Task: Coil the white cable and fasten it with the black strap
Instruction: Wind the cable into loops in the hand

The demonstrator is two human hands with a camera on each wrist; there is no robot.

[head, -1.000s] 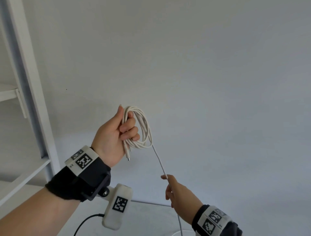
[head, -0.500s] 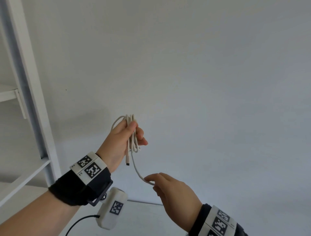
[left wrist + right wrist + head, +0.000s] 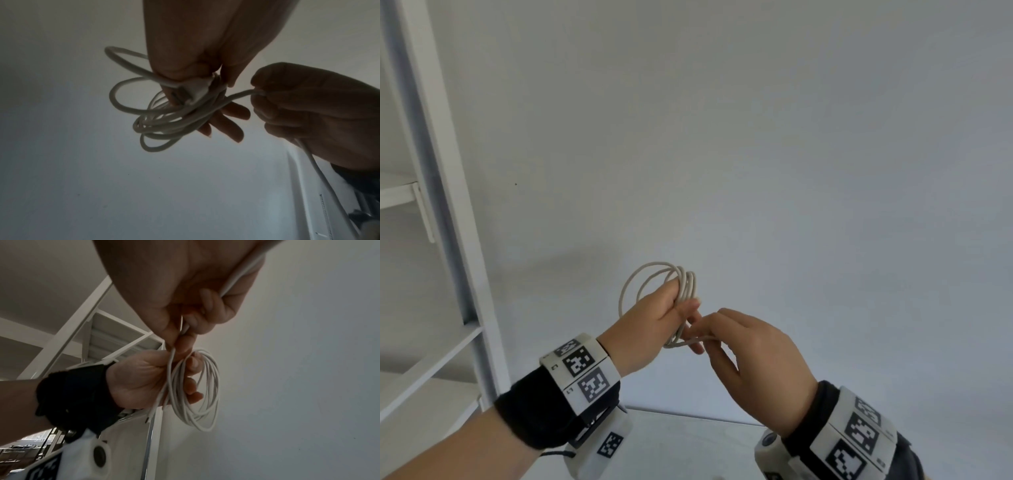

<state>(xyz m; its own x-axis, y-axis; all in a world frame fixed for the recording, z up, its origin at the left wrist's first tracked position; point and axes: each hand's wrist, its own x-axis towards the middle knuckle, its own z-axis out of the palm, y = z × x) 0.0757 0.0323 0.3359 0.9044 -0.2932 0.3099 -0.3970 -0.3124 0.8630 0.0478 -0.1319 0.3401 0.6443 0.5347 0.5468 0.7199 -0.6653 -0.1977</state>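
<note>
White shelving unit point(image 3: 445, 219) at far left, against a plain pale wall point(image 3: 756, 137). Black wrist band with checkered marker tags point(image 3: 582, 368) on the left forearm. Left hand point(image 3: 654, 322) raised in mid-air, fingers curled round a bundle of several loops of the white cable point(image 3: 654, 277), loops standing up above and to the left of the knuckles; one plug end point(image 3: 195, 91) pressed under the thumb in the left wrist view. Single strand point(image 3: 688, 341) running from the bundle rightward. Right hand point(image 3: 753, 356) just beside the left, fingertips touching it, thumb and forefinger pinching that strand, the remainder trailing down past the palm point(image 3: 308, 155). Matching tagged band point(image 3: 859, 442) on the right wrist. Edge of a pale bench point(image 3: 688, 445) below both hands. Black strap not visible in any view.
</note>
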